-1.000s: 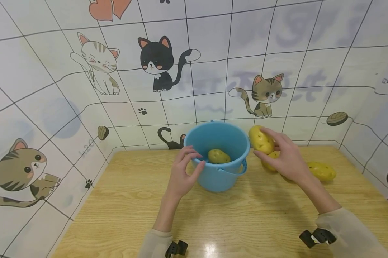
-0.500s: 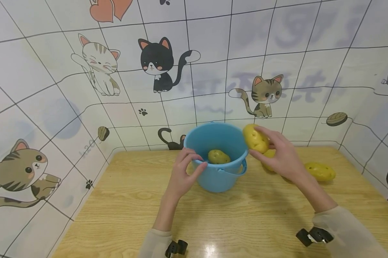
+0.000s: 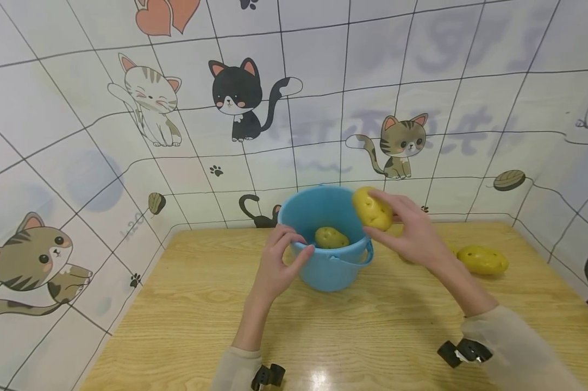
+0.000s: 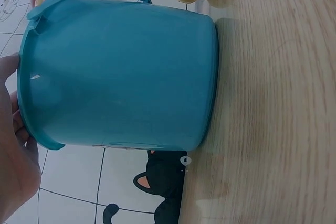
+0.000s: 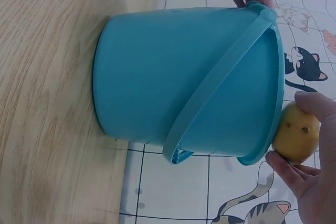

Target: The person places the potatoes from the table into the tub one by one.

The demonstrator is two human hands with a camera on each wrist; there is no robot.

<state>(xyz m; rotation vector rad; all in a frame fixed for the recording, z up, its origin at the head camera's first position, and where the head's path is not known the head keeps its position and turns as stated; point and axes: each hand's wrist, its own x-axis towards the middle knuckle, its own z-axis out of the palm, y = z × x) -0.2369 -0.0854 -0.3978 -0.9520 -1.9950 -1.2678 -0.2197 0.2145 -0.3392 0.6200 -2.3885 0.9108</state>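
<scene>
Yellow potato [image 3: 371, 208] held above the rim of upright blue bucket [image 3: 330, 266]; 1 potato inside [image 3: 331, 238].

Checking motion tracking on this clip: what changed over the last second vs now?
The right hand, gripping a potato, carried it left from beside the blue bucket to over its rim. The left hand closed onto the near rim, where it now holds. Unchanged: one potato inside the bucket, another potato on the table, and the bucket's place.
</scene>
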